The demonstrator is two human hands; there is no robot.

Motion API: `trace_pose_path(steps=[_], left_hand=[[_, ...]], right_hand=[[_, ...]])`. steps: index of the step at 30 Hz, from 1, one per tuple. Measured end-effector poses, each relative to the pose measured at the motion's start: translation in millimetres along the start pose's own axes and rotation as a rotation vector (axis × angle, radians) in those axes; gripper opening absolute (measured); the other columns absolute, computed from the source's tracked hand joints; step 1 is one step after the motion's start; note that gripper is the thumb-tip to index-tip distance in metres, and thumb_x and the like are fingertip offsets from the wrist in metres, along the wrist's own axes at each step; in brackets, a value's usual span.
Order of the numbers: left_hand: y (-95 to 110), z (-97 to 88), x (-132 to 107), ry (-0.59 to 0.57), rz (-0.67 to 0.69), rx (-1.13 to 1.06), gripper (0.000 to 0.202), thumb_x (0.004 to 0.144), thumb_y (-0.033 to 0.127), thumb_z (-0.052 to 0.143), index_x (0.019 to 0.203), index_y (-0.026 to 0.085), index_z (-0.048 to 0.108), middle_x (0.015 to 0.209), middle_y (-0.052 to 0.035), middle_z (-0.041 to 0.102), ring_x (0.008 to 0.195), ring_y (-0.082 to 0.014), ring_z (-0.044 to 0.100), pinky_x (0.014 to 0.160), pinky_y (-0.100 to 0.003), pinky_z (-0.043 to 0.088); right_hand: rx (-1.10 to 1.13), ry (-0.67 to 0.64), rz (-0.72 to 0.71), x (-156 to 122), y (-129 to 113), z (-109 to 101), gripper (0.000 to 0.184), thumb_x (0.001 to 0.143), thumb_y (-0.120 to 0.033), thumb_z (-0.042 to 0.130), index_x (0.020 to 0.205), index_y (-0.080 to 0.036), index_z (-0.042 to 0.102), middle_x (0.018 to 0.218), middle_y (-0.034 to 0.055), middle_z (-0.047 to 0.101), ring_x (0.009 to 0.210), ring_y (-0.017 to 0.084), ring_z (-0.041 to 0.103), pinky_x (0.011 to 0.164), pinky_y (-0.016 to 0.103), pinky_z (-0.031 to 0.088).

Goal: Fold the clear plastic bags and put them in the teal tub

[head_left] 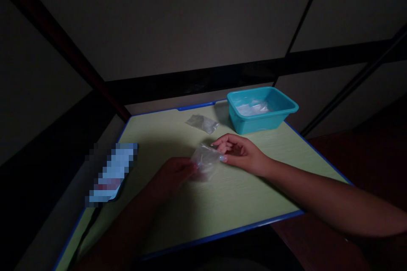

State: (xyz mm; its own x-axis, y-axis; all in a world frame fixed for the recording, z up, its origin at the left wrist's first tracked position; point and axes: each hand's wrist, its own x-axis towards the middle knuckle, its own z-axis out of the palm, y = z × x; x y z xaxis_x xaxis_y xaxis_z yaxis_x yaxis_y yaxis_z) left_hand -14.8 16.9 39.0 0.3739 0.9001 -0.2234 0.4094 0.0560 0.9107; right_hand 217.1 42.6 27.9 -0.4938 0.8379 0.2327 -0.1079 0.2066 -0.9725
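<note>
A small clear plastic bag [206,161] sits just above the pale green table [222,203], held between both hands. My left hand [173,173] pinches its left edge, in shadow. My right hand [240,152] grips its right edge with thumb and fingertips. What is inside the bag is too dim to tell.
A second crumpled clear bag [202,123] lies farther back on the table. A teal plastic tub [260,108] with clear bags in it stands at the back right corner. A blurred flat object [111,171] lies at the left edge. The table has a blue rim; dark walls surround it.
</note>
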Motion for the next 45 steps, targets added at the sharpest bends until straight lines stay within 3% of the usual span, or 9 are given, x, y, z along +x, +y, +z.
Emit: trace_pose_path(steps=[7, 13, 18, 20, 22, 25, 29, 37, 45], left_hand=[[0, 12.2, -4, -0.195, -0.078, -0.237, 0.039, 0.073, 0.05, 0.066, 0.061, 0.013, 0.062, 0.056, -0.0028, 0.065, 0.052, -0.0139, 0.058, 0.056, -0.026, 0.045], [-8, 8.2, 0, -0.162, -0.129, -0.314, 0.04, 0.069, 0.05, 0.07, 0.079, 0.012, 0.065, 0.062, -0.0007, 0.064, 0.048, -0.0112, 0.055, 0.048, -0.023, 0.042], [-6, 1.2, 2, 0.222, -0.064, 0.089, 0.054, 0.079, 0.044, 0.055, 0.123, 0.014, 0.053, 0.074, -0.002, 0.068, 0.057, -0.0186, 0.063, 0.058, -0.032, 0.051], [-5, 2.5, 2, 0.455, 0.09, 0.41, 0.05, 0.084, 0.042, 0.049, 0.126, 0.015, 0.053, 0.093, -0.0076, 0.07, 0.085, -0.0234, 0.067, 0.08, -0.039, 0.052], [-5, 8.8, 1, 0.546, 0.3, 0.667, 0.049, 0.086, 0.041, 0.047, 0.127, 0.015, 0.054, 0.124, -0.0132, 0.061, 0.117, -0.027, 0.054, 0.102, -0.044, 0.041], [-7, 25.7, -1, 0.312, 0.504, 0.877, 0.062, 0.086, 0.048, 0.049, 0.138, 0.014, 0.044, 0.149, -0.0169, 0.037, 0.14, -0.0307, 0.028, 0.113, -0.051, 0.022], [-12, 41.3, -1, -0.022, 0.519, 0.976, 0.08, 0.082, 0.062, 0.052, 0.147, 0.022, 0.029, 0.157, -0.0161, 0.018, 0.145, -0.0324, 0.013, 0.113, -0.057, 0.017], [-18, 33.8, 0, -0.048, 0.545, 0.954, 0.052, 0.085, 0.055, 0.055, 0.134, 0.041, 0.047, 0.159, -0.0066, 0.012, 0.144, -0.0385, 0.007, 0.109, -0.063, 0.018], [-20, 31.8, 2, -0.067, 0.6, 0.997, 0.056, 0.086, 0.053, 0.054, 0.132, 0.021, 0.052, 0.147, -0.0142, 0.041, 0.139, -0.0297, 0.031, 0.11, -0.056, 0.025]], right_hand=[[-0.011, -0.057, 0.143, -2, 9, 13, 0.041, 0.082, -0.04, 0.065, 0.112, -0.015, 0.054, 0.059, -0.0083, 0.046, 0.049, 0.006, 0.039, 0.047, 0.02, 0.03], [-0.08, -0.018, 0.117, -2, 13, 9, 0.041, 0.086, -0.037, 0.06, 0.122, -0.022, 0.048, 0.053, -0.0113, 0.038, 0.041, 0.007, 0.038, 0.04, 0.019, 0.034], [-0.464, 0.118, 0.089, 2, 17, 1, 0.027, 0.089, -0.03, 0.051, 0.113, -0.019, 0.054, 0.055, -0.0071, 0.048, 0.044, 0.01, 0.047, 0.044, 0.021, 0.034], [-0.642, 0.147, 0.093, 4, 16, -1, 0.025, 0.089, -0.027, 0.05, 0.112, -0.018, 0.055, 0.055, -0.0059, 0.05, 0.047, 0.011, 0.047, 0.047, 0.021, 0.032], [-0.807, 0.157, 0.122, 6, 14, -1, 0.026, 0.089, -0.025, 0.048, 0.113, -0.018, 0.055, 0.056, -0.0046, 0.052, 0.049, 0.013, 0.049, 0.049, 0.022, 0.031], [-1.034, 0.143, 0.191, 9, 9, 1, 0.028, 0.09, -0.027, 0.046, 0.116, -0.019, 0.054, 0.064, 0.0001, 0.062, 0.058, 0.017, 0.058, 0.054, 0.024, 0.033], [-1.267, 0.062, 0.248, 9, 3, 5, 0.034, 0.092, -0.035, 0.043, 0.122, -0.02, 0.05, 0.08, 0.0078, 0.071, 0.072, 0.023, 0.066, 0.057, 0.027, 0.035], [-1.457, -0.032, 0.318, 8, 4, 4, 0.039, 0.094, -0.032, 0.037, 0.131, -0.021, 0.041, 0.087, 0.0109, 0.072, 0.076, 0.025, 0.068, 0.057, 0.028, 0.036], [-1.476, -0.031, 0.371, 9, 1, 7, 0.041, 0.094, -0.041, 0.035, 0.13, -0.022, 0.04, 0.09, 0.0097, 0.072, 0.079, 0.026, 0.067, 0.062, 0.03, 0.04]])
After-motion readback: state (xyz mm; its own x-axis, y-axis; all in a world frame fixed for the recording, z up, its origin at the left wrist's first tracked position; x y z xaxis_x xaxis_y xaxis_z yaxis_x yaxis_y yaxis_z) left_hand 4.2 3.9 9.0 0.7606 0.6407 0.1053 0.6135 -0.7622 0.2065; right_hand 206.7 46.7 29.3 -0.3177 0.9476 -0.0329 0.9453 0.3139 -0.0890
